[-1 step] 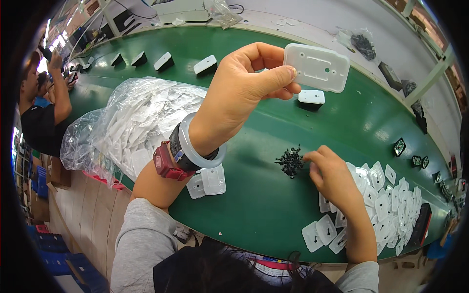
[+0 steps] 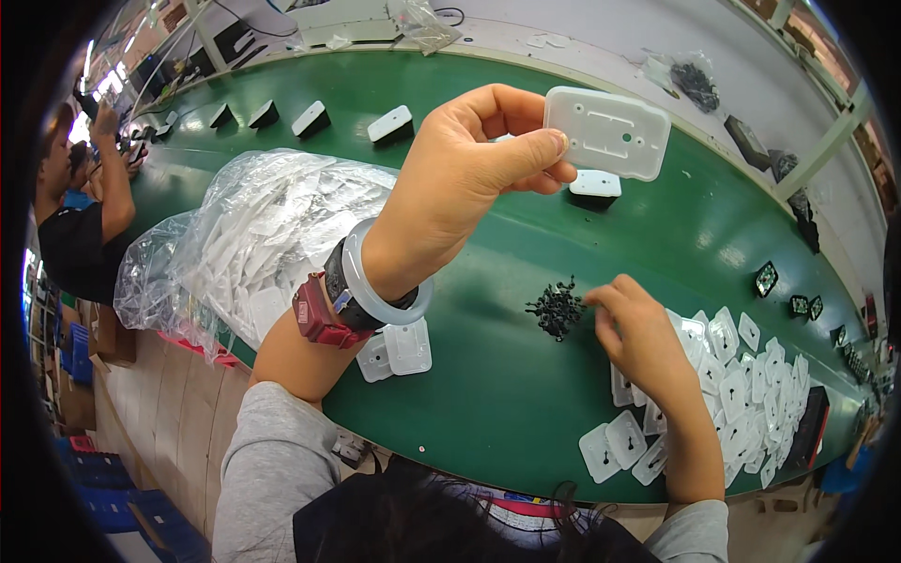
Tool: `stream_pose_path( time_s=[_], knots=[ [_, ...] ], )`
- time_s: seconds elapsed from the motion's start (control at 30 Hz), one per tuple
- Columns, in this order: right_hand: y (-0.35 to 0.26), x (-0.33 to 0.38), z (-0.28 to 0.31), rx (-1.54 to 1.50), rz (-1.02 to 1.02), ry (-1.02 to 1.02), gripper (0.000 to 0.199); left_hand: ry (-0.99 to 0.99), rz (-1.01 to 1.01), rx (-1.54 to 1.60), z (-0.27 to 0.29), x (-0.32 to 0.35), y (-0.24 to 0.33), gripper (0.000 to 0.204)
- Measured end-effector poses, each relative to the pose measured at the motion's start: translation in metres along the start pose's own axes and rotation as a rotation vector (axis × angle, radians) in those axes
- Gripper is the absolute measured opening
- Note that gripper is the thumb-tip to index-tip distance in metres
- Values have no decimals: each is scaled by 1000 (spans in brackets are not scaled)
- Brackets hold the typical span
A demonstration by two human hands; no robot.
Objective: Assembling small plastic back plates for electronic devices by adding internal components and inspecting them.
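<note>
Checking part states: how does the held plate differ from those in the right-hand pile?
- The held plate is raised in the left hand; the pile lies on the table.
- Many plates in the pile carry a small black part; the held plate shows none.
- The held plate is single; plates in the pile overlap.

Shared: both are white with rounded corners.

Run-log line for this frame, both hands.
left hand: holds raised translucent white rectangular plastic plate | right hand: beside pile of small black parts on green table, contact unclear
</note>
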State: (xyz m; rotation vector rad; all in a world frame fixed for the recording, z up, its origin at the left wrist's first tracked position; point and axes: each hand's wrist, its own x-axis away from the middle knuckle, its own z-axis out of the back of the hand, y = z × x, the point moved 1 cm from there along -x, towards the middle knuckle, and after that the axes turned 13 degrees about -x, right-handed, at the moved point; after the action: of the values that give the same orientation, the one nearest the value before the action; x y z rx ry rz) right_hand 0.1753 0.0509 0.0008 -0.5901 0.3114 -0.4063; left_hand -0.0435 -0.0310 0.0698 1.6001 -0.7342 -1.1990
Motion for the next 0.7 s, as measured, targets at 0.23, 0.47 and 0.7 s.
stream_pose_path(
  time_s=[0.23, 0.47, 0.7],
  knots=[
    [-5, -1, 16, -165, -21, 229, 13, -72, 126, 14, -15, 5, -9, 23],
    [-46, 16, 61, -197, 237, 620, 13, -162, 219, 69, -29, 15, -16, 23],
    [-50, 17, 57, -85, 348, 593, 16, -245, 312, 71, -46, 25, -16, 23]
  ],
)
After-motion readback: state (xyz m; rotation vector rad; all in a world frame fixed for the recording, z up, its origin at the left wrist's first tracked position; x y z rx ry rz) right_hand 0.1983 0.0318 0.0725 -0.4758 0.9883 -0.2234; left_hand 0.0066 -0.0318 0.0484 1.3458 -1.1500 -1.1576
